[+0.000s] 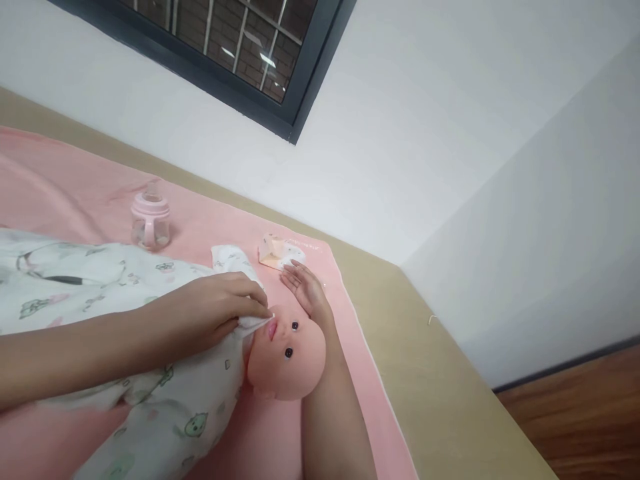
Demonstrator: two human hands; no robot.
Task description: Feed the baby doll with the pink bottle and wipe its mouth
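A baby doll (305, 360) with a bald head lies on its back, face up, in white clothing printed with small green and pink figures. My left hand (230, 307) reaches across its chest and pinches a white tissue (253, 325) at the doll's mouth. Past the top of the head, my right hand (305, 287) lies with fingers stretched out, its forearm along the crown. The fingertips are close to a small tissue pack (271, 252) with white tissue showing; whether they touch it I cannot tell.
A pink-lidded baby bottle (151, 223) with a handle stands beyond the doll's body. Under everything spreads a pink blanket (320, 260) on a wooden-coloured tabletop (420, 373). A white wall (390, 167) with a dark-framed window (295, 113) rises behind.
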